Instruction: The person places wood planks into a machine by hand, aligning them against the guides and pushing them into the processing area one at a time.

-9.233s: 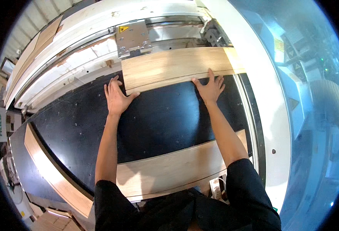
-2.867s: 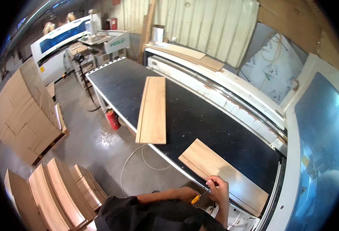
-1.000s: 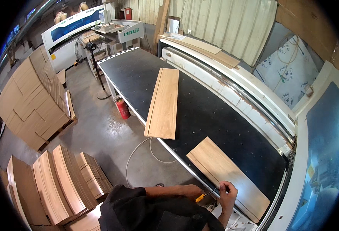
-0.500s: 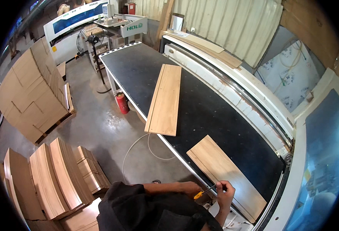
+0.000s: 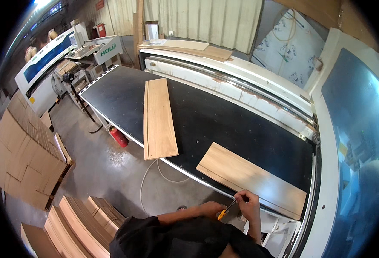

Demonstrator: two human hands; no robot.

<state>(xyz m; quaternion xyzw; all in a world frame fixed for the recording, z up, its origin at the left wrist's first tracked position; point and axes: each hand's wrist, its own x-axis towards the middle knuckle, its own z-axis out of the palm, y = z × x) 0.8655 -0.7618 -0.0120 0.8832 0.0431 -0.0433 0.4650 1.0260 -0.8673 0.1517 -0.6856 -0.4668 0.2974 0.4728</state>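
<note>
My left hand (image 5: 211, 209) is closed on the yellow handle of a screwdriver (image 5: 222, 213), just off the near edge of a black table (image 5: 236, 129). Its thin dark shaft slants up to the right. At the shaft's far end, my right hand (image 5: 248, 205) has its thumb and fingers pinched together. Whether the fingertips also hold a small piece there is too small to tell. Beside the right hand, a wood-grain board (image 5: 254, 180) lies flat along the table's near edge. A second, similar board (image 5: 160, 120), with a groove along its left side, lies across the table farther left.
Several wood-grain panels (image 5: 79, 223) are stacked at the lower left, behind them a large cardboard stack (image 5: 26, 150). A red fire extinguisher (image 5: 119, 137) stands beside the table; a hose (image 5: 143, 185) loops over the floor. A machine with a blue window (image 5: 357, 142) borders the right side.
The view has swung to the right, so the table and boards sit farther left. Both hands keep hold around the screwdriver, which now points up more steeply.
</note>
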